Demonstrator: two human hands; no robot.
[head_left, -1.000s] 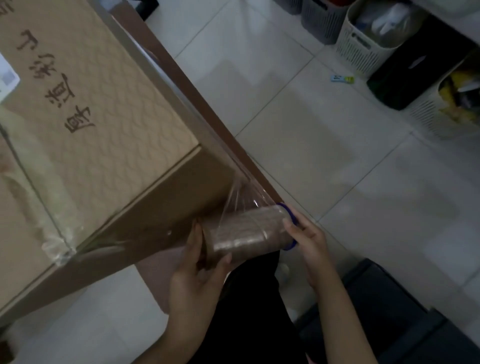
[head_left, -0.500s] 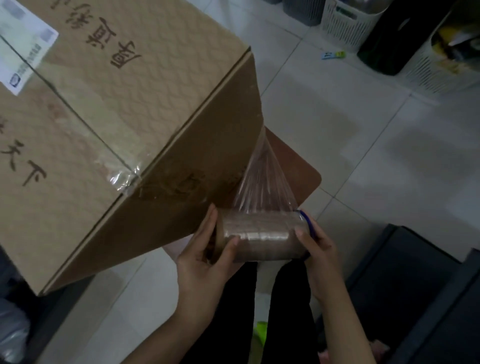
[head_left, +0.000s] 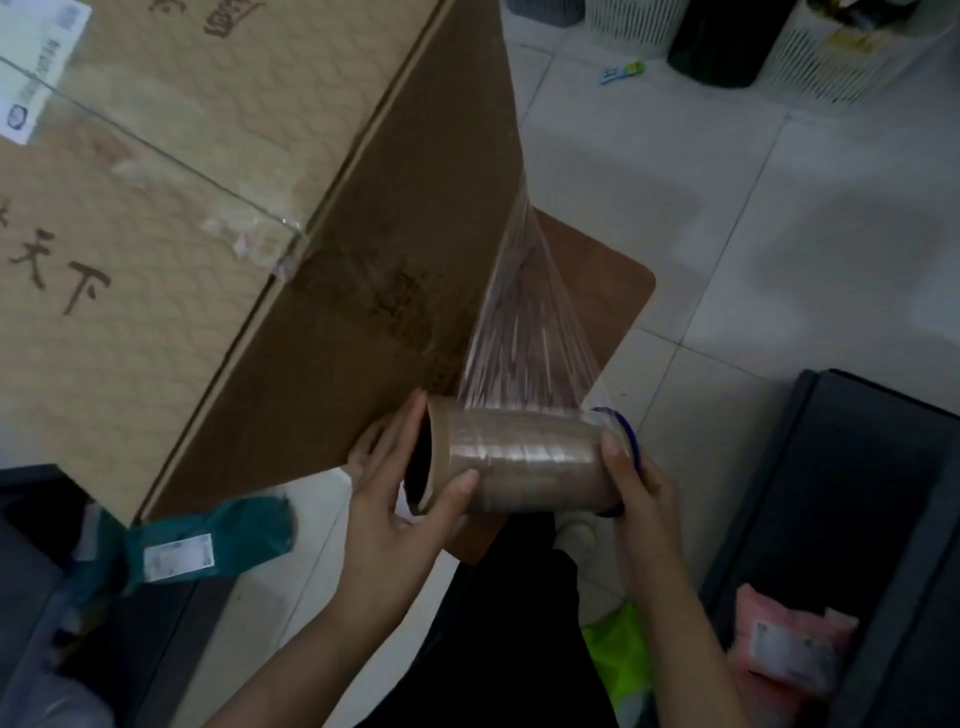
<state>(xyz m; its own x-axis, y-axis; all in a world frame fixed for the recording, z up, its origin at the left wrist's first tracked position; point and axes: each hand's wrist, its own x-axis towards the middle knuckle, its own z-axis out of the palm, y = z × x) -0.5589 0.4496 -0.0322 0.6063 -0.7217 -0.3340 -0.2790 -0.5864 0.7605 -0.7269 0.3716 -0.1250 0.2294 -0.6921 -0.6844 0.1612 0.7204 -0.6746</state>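
Observation:
A roll of clear stretch film (head_left: 524, 457) on a brown cardboard core lies crosswise between my hands. My left hand (head_left: 389, 499) grips its open left end, thumb on the roll's front. My right hand (head_left: 636, 478) holds the right end, which has a blue rim. A sheet of film (head_left: 519, 322) runs taut from the roll up to the right corner of a large cardboard box (head_left: 208, 208). The box has printed characters, a white label and tape along its top seam. It rests on a brown stool or small table (head_left: 602, 280).
White tiled floor (head_left: 753, 234) lies to the right. Perforated white baskets (head_left: 831, 57) and a dark bin stand at the top right. A dark crate (head_left: 857, 519) holds a pink parcel at the lower right. A teal parcel (head_left: 197, 540) lies at the lower left.
The view has swung so the box's near corner and side face show. The film now stretches longer from the roll up to the box corner, and the roll sits lower and further from the box.

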